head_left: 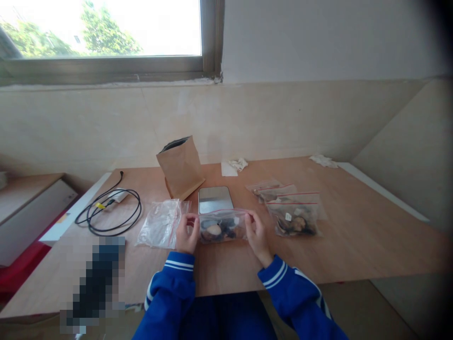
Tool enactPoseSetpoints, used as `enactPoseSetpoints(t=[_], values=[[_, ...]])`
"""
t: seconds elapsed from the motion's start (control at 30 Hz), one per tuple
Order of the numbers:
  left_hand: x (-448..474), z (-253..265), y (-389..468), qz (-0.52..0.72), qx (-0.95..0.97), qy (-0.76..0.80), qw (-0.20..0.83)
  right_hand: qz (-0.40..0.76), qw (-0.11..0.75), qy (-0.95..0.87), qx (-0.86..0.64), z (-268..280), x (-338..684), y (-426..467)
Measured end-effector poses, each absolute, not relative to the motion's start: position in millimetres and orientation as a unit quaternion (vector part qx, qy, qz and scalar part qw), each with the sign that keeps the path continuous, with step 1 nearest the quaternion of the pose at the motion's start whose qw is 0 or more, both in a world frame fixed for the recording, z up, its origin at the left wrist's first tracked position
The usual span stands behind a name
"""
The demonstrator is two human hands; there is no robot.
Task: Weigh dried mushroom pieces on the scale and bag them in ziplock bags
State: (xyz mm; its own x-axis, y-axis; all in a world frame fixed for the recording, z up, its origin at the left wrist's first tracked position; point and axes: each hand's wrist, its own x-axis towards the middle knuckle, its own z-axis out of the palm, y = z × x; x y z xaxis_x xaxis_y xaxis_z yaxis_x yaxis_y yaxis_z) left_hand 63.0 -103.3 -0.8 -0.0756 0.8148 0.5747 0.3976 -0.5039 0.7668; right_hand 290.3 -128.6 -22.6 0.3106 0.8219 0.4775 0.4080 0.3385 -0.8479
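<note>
both hands are gripping a filled zip bag point(223, 230)
left hand point(187, 234) and right hand point(258, 237) are clamping fingers on its top corners (silver scale point(214, 198) sitting just on the far side)

A black cable point(111, 202) lies coiled on the table point(357, 236).

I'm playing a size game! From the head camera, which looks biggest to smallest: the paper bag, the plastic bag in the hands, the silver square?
1. Paper bag
2. Held plastic bag
3. Silver square
</note>
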Motion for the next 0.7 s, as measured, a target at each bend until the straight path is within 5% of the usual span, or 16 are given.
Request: enactPoseSetpoints(t=[0.7], values=[[65.2,4.1,-106.2,0.583,0.654,0.462,0.136,0.074,0.61,-0.559,-0.556,-23.2,288.8,-128.5]])
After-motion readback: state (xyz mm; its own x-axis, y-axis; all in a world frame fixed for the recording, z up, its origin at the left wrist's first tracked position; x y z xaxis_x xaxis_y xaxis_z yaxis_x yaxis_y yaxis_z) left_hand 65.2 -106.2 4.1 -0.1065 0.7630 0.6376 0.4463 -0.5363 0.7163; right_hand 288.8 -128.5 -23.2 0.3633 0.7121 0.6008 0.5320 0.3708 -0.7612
